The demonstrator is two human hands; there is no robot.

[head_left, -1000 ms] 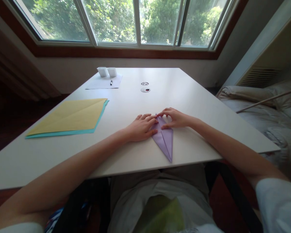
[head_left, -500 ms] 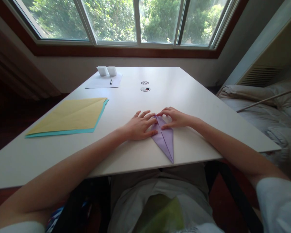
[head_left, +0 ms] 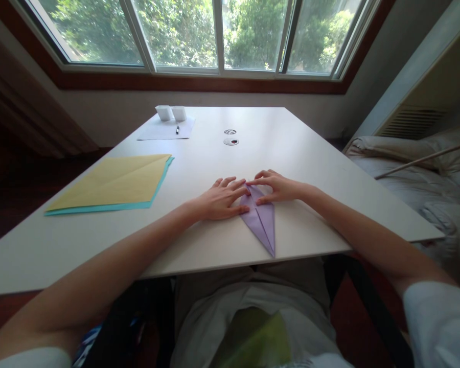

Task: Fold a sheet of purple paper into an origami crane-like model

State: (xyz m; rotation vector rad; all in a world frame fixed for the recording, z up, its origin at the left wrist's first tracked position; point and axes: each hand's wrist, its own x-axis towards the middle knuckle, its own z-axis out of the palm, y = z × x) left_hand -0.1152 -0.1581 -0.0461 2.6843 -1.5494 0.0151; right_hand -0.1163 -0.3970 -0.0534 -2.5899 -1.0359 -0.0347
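Observation:
A purple paper, folded into a long narrow kite shape, lies on the white table with its sharp tip pointing toward me. My left hand rests flat on its left upper edge, fingers stretched out and pressing down. My right hand sits on the paper's far end, its fingertips pressed down on the top corner. The two hands almost touch at the paper's far tip.
A yellow sheet on a teal sheet lies to the left. At the far end are a white sheet with a pen and two small white boxes. Two round cable holes mark the table's middle. A bed stands at the right.
My left hand's fingers have spread out flatter on the paper. The right hand and the paper have barely moved.

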